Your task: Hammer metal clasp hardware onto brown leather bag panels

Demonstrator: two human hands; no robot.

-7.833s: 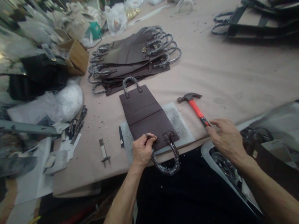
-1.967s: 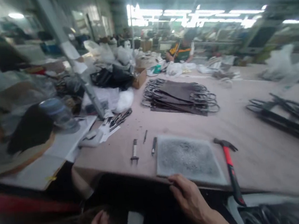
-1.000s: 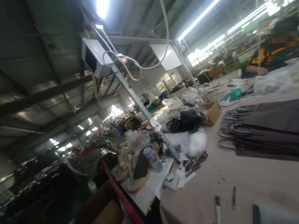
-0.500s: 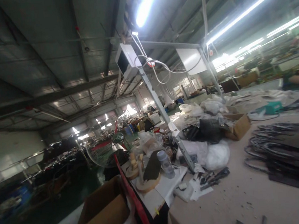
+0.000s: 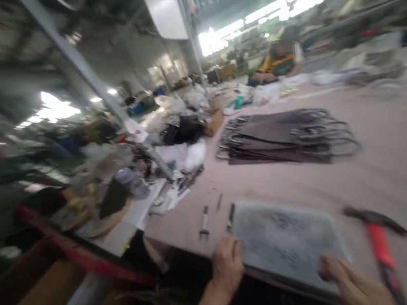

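A flat grey slab (image 5: 287, 241) with a worn, mottled top lies at the table's front edge. Closed, with its fingers curled, my left hand (image 5: 228, 263) is at the slab's near left corner; whatever it may hold is hidden. My right hand (image 5: 350, 278) reaches over the slab's near right part, its fingers bent but smeared by motion. To the right lies a claw hammer (image 5: 380, 245) with a red and black handle. Left of the slab are a small hand tool (image 5: 204, 222) with a pale middle, a thin dark rod (image 5: 219, 202) and another dark tool (image 5: 230, 217).
A stack of dark flat pieces with looped straps (image 5: 279, 139) lies farther back on the table (image 5: 395, 160). A slanted metal post (image 5: 96, 81) rises at the left, beside plastic bags and a cardboard box (image 5: 214, 122). Another person (image 5: 280, 65) sits across the table.
My view has swung right and down. Both my hands, the slab and the hammer now show; the post and strapped stack have shifted left in the picture.
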